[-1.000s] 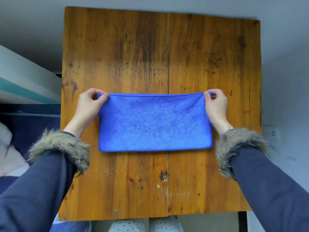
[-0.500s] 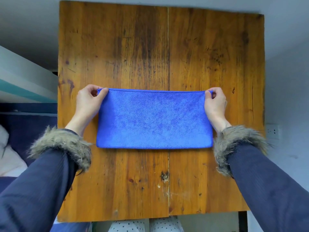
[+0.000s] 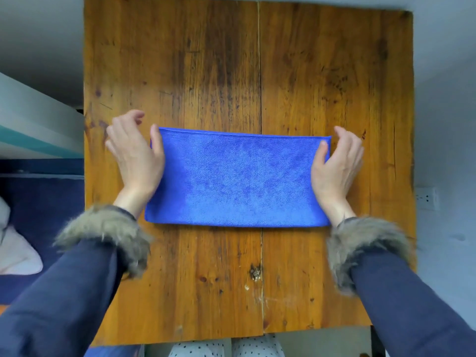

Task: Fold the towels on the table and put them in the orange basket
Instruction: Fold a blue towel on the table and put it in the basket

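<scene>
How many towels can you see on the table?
1: a blue towel, folded, lies flat mid-table between the left hand and right hand. Any others are out of view.

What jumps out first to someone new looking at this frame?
The bright blue towel, folded into a long flat rectangle, lies across the middle of the worn wooden table. The left hand and right hand flank its short ends, fingers relaxed, each thumb lying at a far corner of the cloth, with no firm grip visible. Fur-trimmed cuffs on dark blue sleeves frame the near side; no orange basket is in view.
</scene>
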### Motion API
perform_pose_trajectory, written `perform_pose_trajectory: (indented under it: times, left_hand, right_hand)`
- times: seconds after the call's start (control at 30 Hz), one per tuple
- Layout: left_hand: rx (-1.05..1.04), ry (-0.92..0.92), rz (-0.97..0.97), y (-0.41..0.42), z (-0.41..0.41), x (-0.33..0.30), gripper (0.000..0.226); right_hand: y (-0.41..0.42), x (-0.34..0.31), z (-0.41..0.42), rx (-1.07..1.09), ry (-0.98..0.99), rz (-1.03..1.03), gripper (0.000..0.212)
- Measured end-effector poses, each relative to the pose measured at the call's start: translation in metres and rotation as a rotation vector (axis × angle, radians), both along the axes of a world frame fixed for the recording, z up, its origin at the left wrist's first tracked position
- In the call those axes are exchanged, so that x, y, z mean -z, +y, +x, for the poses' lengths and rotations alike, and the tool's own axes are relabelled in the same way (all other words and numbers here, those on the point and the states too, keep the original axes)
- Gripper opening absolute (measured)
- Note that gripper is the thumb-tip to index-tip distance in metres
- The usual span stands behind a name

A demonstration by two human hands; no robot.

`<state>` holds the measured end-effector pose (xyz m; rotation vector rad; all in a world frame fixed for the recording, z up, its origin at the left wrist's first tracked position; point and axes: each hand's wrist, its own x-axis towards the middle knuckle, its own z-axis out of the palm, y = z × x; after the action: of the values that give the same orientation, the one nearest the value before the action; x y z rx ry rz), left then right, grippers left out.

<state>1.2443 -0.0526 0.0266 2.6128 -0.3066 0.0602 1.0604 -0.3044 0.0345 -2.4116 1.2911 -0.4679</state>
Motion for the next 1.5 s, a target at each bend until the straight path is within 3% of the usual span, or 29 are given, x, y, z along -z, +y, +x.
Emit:
perform_pose_trajectory:
  times: [0.17,0.27,0.37,0.63,0.8,1.0,1.07,1.23,1.5]
  left_hand:
    - [0.603,-0.005,0.277,-0.011,-0.077,0.009,0.052]
    - [0.677,0.026,0.39,-0.019,-0.082,0.025,0.058]
    - [0.699,-0.025,0.419,-0.016,-0.061,0.036,0.059]
    - [0.534,0.022,0.375,0.02,-0.035,0.032,0.06]
    - [0.635,0.0,0.319,0.044,-0.058,0.029,0.057]
    - [0.599,0.066,0.281,0.046,-0.064,0.033,0.055]
    - [0.504,0.073,0.187,0.049,-0.067,0.031,0.05]
    - [-0.029,0.085,0.02,0.063,-0.069,0.021,0.032]
    - [-0.117,0.351,0.043,0.056,-0.051,0.008,0.03]
  right_hand:
    - [0.061,0.013,-0.002,-0.443,0.145,-0.099,0.048]
    - [0.073,0.029,-0.003,-0.561,0.255,-0.082,0.052]
    - [0.053,0.039,-0.008,-0.509,0.28,-0.078,0.052]
    - [0.017,0.039,-0.035,-0.273,0.271,-0.048,0.051]
    - [0.04,0.037,-0.047,-0.3,0.226,-0.082,0.052]
    - [0.044,0.041,-0.047,-0.273,0.303,-0.054,0.056]
    - [0.053,0.037,-0.044,-0.268,0.291,-0.069,0.056]
    - [0.111,0.028,-0.014,-0.451,0.244,-0.093,0.056]
    - [0.148,0.04,0.012,-0.521,0.357,-0.105,0.055]
